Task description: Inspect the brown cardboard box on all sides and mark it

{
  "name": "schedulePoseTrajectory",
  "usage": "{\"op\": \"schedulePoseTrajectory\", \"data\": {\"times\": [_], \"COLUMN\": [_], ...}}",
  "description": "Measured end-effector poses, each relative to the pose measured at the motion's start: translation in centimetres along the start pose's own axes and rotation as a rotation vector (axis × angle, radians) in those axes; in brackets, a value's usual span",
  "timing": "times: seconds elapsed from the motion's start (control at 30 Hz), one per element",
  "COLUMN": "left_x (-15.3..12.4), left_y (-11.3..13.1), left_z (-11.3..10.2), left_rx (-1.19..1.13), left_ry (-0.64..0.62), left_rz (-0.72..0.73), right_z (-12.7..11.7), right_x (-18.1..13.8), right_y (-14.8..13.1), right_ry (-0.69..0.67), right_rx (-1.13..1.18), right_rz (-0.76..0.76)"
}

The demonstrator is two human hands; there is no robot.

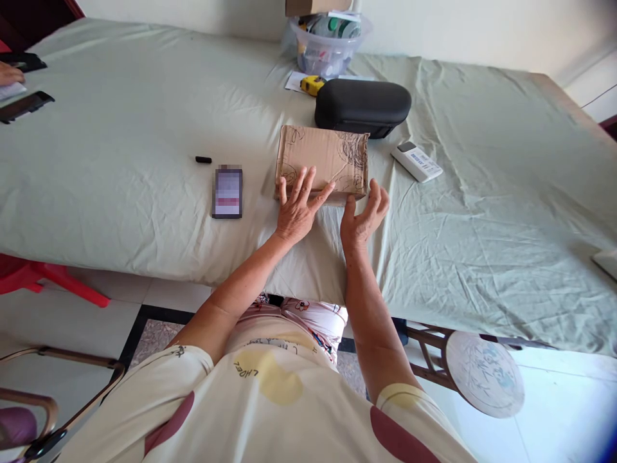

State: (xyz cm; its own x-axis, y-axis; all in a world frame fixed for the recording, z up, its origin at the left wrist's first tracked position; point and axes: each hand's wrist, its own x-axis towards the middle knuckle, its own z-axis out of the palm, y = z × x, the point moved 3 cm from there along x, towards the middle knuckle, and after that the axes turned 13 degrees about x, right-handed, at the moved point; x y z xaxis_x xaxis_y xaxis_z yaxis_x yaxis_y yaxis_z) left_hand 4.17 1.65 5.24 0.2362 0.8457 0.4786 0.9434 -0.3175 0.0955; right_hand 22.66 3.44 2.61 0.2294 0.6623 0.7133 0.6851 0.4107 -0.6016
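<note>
A cardboard box with black swirling pen marks lies on the cloth-covered table in front of me. My left hand rests on its near left part, fingers spread over the top and the near edge. At the near right corner is my right hand, its thumb by the front edge and its curved fingers apart beside the right side. Whether those fingers press on the cardboard is hard to see. The side of the box facing me is mostly hidden by my hands.
Behind the box sit a black hard case, a yellow tape measure and a clear plastic tub. A white device lies right; a phone and small black piece lie left. Another person's hand shows far left.
</note>
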Motion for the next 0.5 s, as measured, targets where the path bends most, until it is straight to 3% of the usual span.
{"op": "schedulePoseTrajectory", "data": {"times": [0.07, 0.27, 0.37, 0.5], "left_x": [0.1, 0.6, 0.7, 0.8], "left_y": [-0.2, -1.3, -1.7, -1.9], "left_z": [0.2, 1.6, 1.9, 1.8], "left_rx": [-0.024, -0.16, -0.185, -0.164], "left_ry": [-0.002, 0.054, 0.072, 0.044], "left_rz": [0.004, 0.028, 0.035, 0.064], "right_z": [0.0, 2.2, 2.9, 2.4], "right_x": [-0.1, -1.5, -1.7, -1.1], "right_y": [-1.7, -6.2, -6.3, -5.0], "right_ry": [-0.055, -0.398, -0.443, -0.4], "right_rx": [-0.09, -0.173, -0.182, -0.182], "right_rz": [-0.05, -0.12, -0.104, -0.067]}}
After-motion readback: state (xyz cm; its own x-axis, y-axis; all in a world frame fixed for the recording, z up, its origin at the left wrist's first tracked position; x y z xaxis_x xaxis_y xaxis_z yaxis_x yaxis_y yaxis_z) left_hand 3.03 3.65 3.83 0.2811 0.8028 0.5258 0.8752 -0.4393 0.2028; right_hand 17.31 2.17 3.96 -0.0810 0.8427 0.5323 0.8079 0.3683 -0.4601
